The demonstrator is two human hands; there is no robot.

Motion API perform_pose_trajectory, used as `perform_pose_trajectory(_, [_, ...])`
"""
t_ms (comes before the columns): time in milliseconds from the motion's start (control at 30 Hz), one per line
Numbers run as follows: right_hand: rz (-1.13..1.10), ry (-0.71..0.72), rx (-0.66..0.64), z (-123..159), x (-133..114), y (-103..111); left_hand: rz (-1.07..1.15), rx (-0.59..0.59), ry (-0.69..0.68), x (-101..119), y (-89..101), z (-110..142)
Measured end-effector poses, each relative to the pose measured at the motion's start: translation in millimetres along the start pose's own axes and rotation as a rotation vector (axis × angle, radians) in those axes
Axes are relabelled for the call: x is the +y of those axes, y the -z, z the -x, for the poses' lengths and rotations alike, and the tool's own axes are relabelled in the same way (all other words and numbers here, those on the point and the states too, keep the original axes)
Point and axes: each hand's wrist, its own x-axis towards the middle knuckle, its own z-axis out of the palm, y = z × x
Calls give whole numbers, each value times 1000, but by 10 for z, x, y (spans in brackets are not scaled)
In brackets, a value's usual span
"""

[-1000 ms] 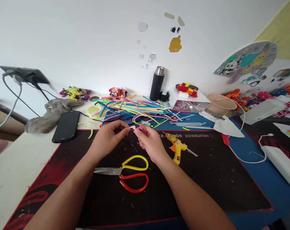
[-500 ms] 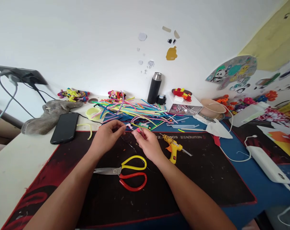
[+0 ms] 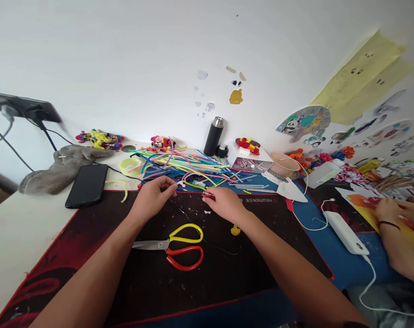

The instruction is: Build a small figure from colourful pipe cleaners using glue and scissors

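Observation:
My left hand (image 3: 154, 197) is closed in a pinch, with a small pale pink-white piece (image 3: 181, 183) at its fingertips. Closed around a small red tool (image 3: 209, 196) with a shiny part, my right hand (image 3: 225, 202) sits a short way to the right; the grip hides most of the tool. Below it on the mat lies another small pinkish-white piece (image 3: 207, 212). Scissors (image 3: 169, 245) with one yellow and one red handle lie nearer to me, between my forearms. A yellow glue gun (image 3: 235, 230) is mostly covered by my right hand and forearm.
Colourful pipe cleaners (image 3: 186, 161) are heaped behind my hands. A phone (image 3: 87, 186) lies left, a black flask (image 3: 214, 136) stands at the wall, and a white power bank (image 3: 346, 232) lies right. Another person's hands (image 3: 390, 212) work at the far right.
My right hand has moved right, away from my left, now covering most of the glue gun. The pinkish-white piece on the mat now shows. The view has shifted, bringing another person's hands in.

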Motion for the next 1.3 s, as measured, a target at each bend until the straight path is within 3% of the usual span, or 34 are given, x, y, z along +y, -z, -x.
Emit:
perform_pose_trajectory(167, [94, 35, -44, -36, -29, -43, -9, -5, 1, 5, 3, 8])
perform_pose_trajectory(400, [124, 68, -73, -85, -100, 93, -17, -21, 14, 41, 22, 20])
perform_pose_trajectory(533, [14, 91, 10, 67, -162, 110, -5, -3, -7, 77, 24, 32])
perform_pose_trajectory(633, [-141, 233, -22, 287, -292, 40, 19, 1, -20, 68, 12, 29])
perform_pose_trajectory(733, [-113, 441, -137, 495, -449, -51, 4, 11, -31, 21, -5, 13])
perform_pose_trajectory(833, [-4, 519, -203, 612, -558, -124, -1, 15, -44, -32, -14, -5])
perform_pose_trajectory(1100, [108, 535, -247, 650, -648, -193, 117, 15, -30, -72, 21, -43])
perform_pose_trajectory(1300, [-92, 379, -336, 726, -717, -9, 360, 174, 61, 23, 180, -66])
